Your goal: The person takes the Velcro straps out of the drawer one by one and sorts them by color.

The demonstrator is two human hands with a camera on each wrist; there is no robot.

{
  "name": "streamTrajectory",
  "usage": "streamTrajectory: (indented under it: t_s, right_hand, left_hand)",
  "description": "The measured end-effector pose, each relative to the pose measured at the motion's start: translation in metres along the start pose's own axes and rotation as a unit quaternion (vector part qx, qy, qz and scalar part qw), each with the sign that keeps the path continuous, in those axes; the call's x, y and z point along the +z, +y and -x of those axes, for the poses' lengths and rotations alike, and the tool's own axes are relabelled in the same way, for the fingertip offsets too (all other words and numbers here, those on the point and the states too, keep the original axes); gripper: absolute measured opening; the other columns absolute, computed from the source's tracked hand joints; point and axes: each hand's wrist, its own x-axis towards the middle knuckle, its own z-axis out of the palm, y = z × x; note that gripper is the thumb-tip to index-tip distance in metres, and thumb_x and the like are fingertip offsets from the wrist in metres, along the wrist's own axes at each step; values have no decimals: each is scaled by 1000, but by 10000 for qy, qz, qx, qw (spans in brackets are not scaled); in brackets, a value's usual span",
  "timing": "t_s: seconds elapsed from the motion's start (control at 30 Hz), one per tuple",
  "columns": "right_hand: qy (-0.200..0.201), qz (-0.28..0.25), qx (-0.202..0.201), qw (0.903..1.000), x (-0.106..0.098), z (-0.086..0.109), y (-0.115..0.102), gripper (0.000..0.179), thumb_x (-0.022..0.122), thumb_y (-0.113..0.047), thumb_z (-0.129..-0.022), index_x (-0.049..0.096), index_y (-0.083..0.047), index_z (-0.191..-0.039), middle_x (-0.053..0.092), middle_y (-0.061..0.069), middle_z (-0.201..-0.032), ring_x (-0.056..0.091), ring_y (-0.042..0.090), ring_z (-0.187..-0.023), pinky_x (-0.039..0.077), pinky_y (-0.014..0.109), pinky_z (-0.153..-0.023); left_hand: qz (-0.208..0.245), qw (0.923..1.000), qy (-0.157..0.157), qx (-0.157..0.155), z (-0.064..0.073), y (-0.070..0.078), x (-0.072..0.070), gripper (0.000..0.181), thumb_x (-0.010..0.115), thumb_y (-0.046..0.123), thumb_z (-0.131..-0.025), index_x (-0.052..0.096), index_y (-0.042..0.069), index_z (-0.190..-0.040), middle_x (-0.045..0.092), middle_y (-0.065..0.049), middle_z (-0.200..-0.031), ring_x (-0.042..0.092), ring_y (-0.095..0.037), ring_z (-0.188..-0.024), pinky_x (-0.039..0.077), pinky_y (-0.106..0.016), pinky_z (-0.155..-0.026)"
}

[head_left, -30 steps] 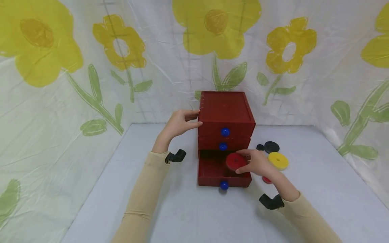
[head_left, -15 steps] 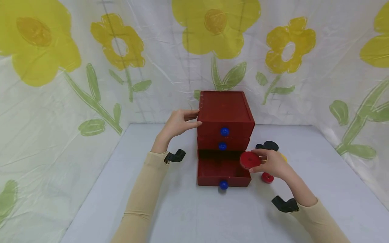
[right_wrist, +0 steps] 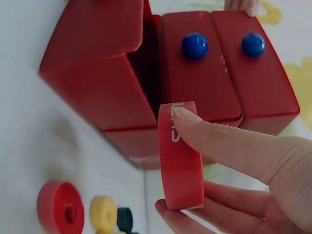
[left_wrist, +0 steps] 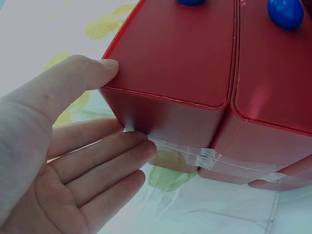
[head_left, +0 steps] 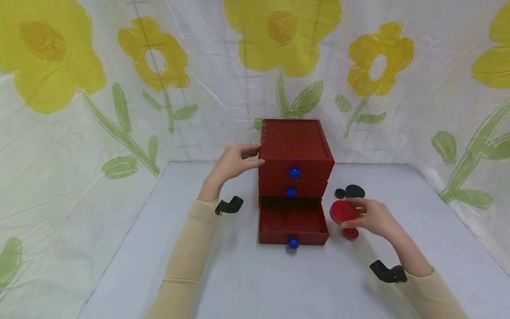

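A red drawer cabinet [head_left: 295, 141] with blue knobs stands at the back of the table. Its bottom drawer [head_left: 275, 238] is pulled out, with nothing seen inside. At the cabinet's upper left front corner is my left hand [head_left: 235, 161]; the thumb touches the front edge and the straight fingers [left_wrist: 105, 165] reach along the outside. My right hand [head_left: 374, 217] pinches a red roll of tape [right_wrist: 180, 156] by its rim, just right of the drawer and raised over the table. White lettering marks the roll's woven band.
Right of the drawer lies a smaller red roll [head_left: 350, 235]. Behind it are a yellow roll [right_wrist: 103, 214], mostly hidden by my right hand in the head view, and two black discs [head_left: 354, 191]. A white curtain [head_left: 223, 110] with painted flowers hangs behind the table.
My right hand has carried the red roll of tape rightward, out from over the open drawer to beside it. The left hand has stayed at the cabinet's corner.
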Motion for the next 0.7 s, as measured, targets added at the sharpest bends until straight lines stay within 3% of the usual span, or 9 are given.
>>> streamTrajectory:
  t_s: [0.7]
  right_hand:
    - [-81,4,576,9983,-5,19,56,84,81,-42,-72,48,7,-131,54,30,-122,56,44,-104,57,38,-68]
  left_hand:
    - [68,10000,12,-20,1,0,0,57,71,37,-84,55,16,-135,58,-5,-133,59,-18,-118,49,-35,-96]
